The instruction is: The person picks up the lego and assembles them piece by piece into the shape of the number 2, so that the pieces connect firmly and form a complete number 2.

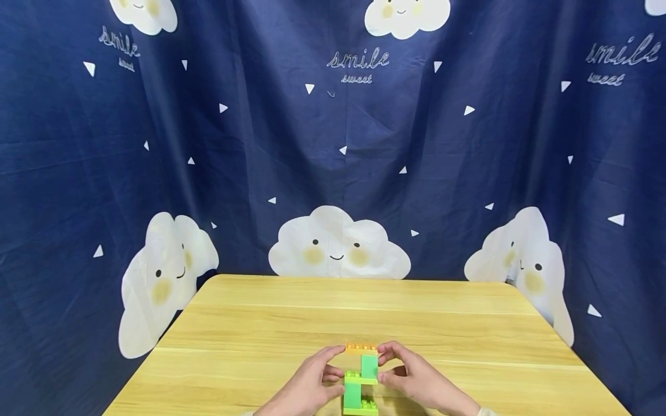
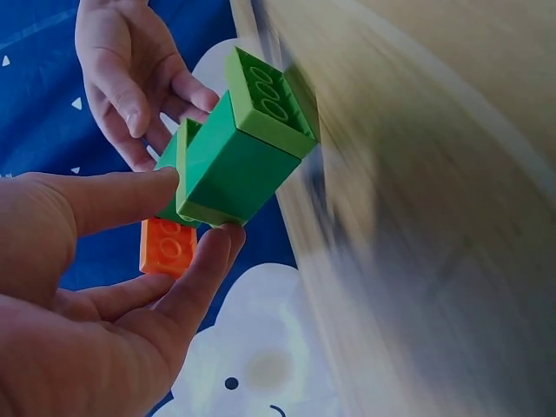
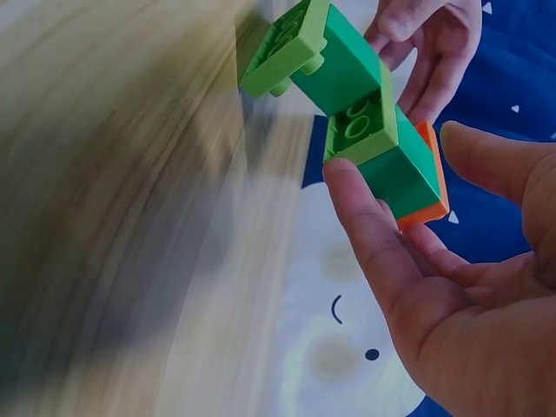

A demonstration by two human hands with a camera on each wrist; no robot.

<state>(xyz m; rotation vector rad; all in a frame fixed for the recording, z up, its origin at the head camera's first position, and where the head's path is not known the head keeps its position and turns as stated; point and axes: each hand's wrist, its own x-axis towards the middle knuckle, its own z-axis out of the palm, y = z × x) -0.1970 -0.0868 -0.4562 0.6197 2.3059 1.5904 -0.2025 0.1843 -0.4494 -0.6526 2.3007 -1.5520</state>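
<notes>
A stepped stack of toy building bricks (image 1: 352, 394) is between the two hands, low in the head view. It has flat lime bricks (image 2: 276, 117), two taller green bricks (image 3: 343, 65) set off to opposite sides, and a flat orange brick (image 1: 361, 349) on top. Studded undersides of the lime bricks show in the wrist views, with the stack raised off the table. My left hand (image 1: 310, 382) grips its left side, digits at the orange top and lower down. On the right side, my right hand (image 1: 416, 377) holds it by fingertips, one on the middle lime brick's edge.
The stack is over the near part of a light wooden table (image 1: 333, 312). Dark blue curtains (image 1: 291, 138) with white clouds and small triangles hang behind the table and along both sides.
</notes>
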